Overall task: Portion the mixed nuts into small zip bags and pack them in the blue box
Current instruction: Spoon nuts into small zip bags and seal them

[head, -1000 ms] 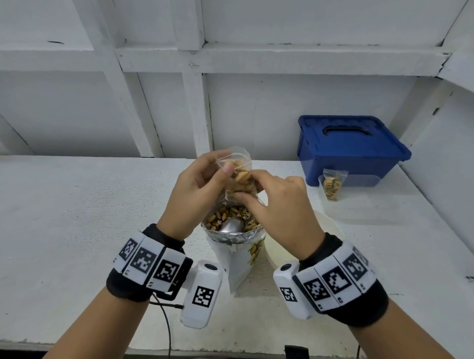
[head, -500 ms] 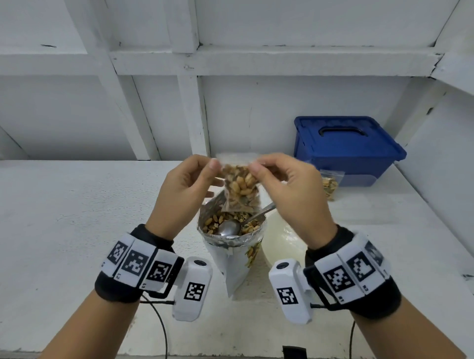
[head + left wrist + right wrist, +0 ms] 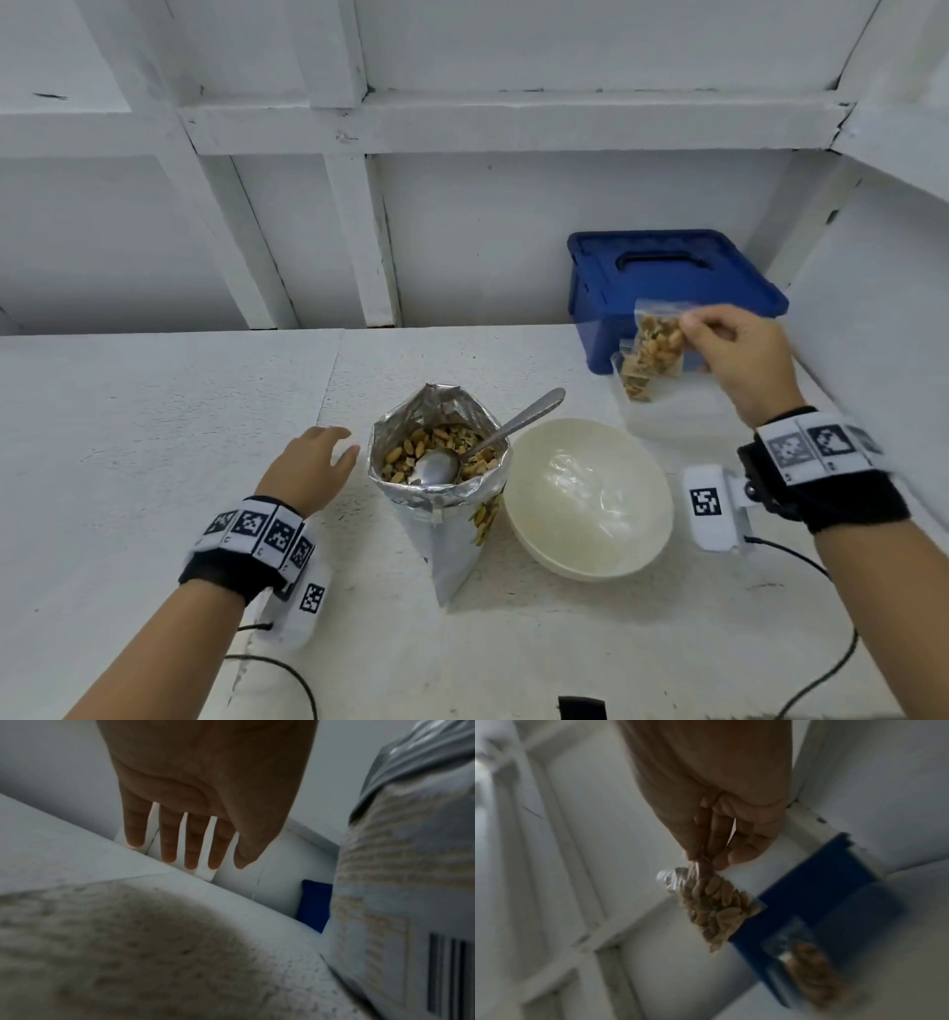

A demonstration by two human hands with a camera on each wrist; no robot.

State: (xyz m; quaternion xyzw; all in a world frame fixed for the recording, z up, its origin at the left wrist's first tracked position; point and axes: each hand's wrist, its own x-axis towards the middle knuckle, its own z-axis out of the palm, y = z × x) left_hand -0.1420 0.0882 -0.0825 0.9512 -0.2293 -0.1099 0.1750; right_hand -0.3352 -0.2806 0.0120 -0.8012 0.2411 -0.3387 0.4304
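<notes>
Right hand [image 3: 732, 354] raised in front of blue box [image 3: 667, 288], pinching filled zip bag [image 3: 657, 344] by top edge; bag hangs clear of surface [image 3: 154, 437]. Second filled bag [image 3: 634, 383] just below it, leaning against box front. Box lid on. Left hand [image 3: 308, 470] holds nothing, fingers [image 3: 167, 841] straight, low over surface beside nut pouch [image 3: 441, 488]. Pouch upright, open, spoon [image 3: 462, 452] inside. Bowl [image 3: 588, 498] just right of pouch.

No readable words, brands or numbers are showing anywhere. The nut pouch [image 3: 401, 902] is carrying blurred lines of print and a barcode, none legible. The wrist bands [image 3: 257, 529] and wrist cameras [image 3: 707, 501] are bearing black-and-white square markers only.
</notes>
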